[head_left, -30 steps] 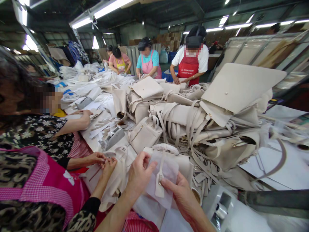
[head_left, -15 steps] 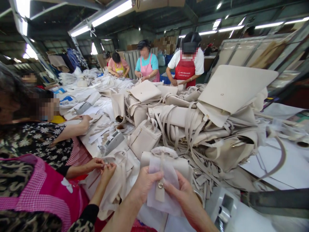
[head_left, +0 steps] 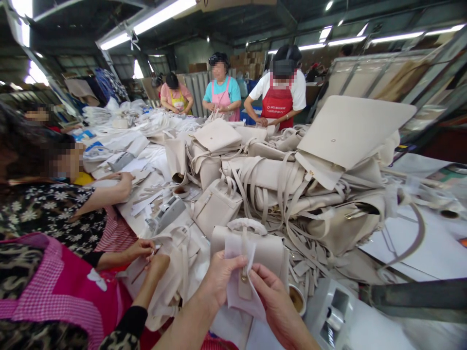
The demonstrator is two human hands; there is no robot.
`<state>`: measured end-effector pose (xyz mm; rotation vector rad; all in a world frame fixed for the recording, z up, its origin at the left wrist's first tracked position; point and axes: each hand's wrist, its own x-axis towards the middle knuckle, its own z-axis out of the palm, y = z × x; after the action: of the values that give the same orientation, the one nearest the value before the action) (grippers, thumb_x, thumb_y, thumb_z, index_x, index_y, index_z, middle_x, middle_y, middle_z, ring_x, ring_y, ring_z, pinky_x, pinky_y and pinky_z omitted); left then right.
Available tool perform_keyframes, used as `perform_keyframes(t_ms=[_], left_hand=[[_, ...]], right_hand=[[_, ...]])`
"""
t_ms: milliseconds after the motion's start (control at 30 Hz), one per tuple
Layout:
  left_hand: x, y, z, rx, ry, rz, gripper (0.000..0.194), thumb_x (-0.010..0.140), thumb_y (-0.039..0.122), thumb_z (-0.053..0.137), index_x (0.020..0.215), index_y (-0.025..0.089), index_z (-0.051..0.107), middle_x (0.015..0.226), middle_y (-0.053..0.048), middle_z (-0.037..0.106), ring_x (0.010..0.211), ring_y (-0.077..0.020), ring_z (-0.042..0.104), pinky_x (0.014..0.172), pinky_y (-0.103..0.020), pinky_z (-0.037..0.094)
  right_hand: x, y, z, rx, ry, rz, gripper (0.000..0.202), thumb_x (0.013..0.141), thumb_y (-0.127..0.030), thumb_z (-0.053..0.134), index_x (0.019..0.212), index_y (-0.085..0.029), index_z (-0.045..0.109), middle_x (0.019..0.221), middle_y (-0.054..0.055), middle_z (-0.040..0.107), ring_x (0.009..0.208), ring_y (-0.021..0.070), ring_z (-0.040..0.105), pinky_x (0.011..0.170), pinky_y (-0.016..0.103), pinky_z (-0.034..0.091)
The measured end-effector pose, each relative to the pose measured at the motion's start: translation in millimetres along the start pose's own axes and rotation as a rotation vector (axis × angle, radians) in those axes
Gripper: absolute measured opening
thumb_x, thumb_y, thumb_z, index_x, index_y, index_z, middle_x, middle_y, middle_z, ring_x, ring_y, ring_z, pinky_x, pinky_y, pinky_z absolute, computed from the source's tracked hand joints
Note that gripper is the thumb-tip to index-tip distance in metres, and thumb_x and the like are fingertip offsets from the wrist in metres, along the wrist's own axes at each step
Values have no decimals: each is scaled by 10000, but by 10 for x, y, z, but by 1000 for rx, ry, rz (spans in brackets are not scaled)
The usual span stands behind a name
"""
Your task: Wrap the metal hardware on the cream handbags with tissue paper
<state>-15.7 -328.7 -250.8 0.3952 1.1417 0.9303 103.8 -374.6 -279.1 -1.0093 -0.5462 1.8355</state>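
Note:
My left hand pinches the left edge of a thin white paper sheet between thumb and fingers. My right hand grips the same sheet at its right edge, which is folded inward. On the sheet lies a narrow beige strap with a small metal fitting, close to both thumbs. Right behind my hands stands a beige handbag whose top handle is covered in white wrapping.
A high pile of beige bags with long straps fills the table ahead. A tape dispenser sits at my right, a tape roll beside my right hand. Co-worker's hands work close on my left; other people stand across the table.
My right hand has folded the right side of the paper inward, toward the strap, so the sheet looks narrower. My left hand has stayed nearly in place.

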Motion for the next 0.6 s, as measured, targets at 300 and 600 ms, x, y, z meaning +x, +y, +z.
perform_keyframes(t_ms=[300,600], left_hand=[[-65,54,-5,112,-75,107,481,573,563,830,750,147,665,643,4,616,611,-136,539,586,-251,416],[100,127,-24,375,-28,184,360,580,476,747,602,159,580,562,26,529,533,-118,443,522,-248,328]], right_hand=[[102,134,90,-386,291,-202,523,742,-754,613,800,-235,583,599,-31,558,540,162,505,490,264,403],[-36,193,-31,-153,35,-209,506,737,-526,779,1117,-246,597,952,52,736,844,240,689,729,331,551]])
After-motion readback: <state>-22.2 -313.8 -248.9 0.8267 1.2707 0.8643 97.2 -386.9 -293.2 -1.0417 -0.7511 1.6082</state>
